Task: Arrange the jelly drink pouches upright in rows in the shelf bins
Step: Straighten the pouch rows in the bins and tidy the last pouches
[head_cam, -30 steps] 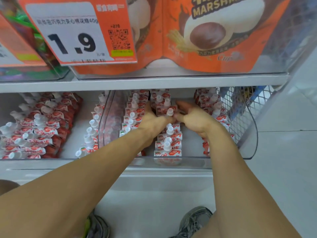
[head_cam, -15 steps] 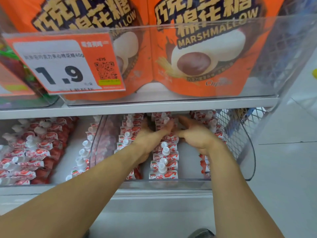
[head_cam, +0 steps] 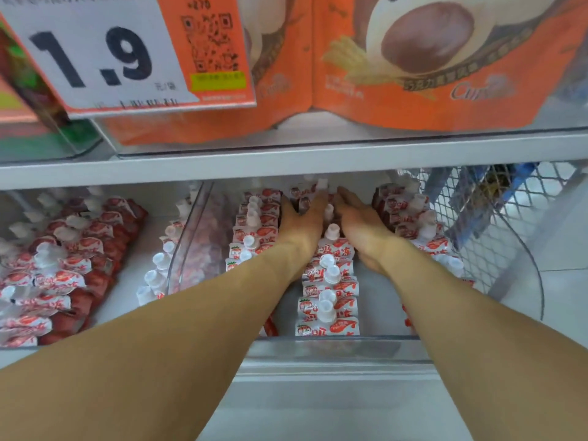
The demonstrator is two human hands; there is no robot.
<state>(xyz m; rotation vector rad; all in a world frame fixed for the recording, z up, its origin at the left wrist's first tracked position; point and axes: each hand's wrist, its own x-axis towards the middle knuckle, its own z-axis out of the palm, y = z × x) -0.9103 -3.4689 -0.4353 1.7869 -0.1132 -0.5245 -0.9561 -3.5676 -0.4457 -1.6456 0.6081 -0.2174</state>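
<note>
Left hand (head_cam: 300, 222) and right hand (head_cam: 361, 224) flank middle pouch row (head_cam: 329, 281), which runs front-to-back; fingers extended, seemingly pressing its far pouches.

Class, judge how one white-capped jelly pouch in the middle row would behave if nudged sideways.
The jelly pouch looks soft-bodied, so it would probably flex. Its tall white cap suggests it tips easily. Both hands, left hand and right hand, flank that row, perhaps steadying it.

Pouch rows (head_cam: 327, 300) stand in the bin (head_cam: 350, 340) (hands flanking the middle row).
</note>
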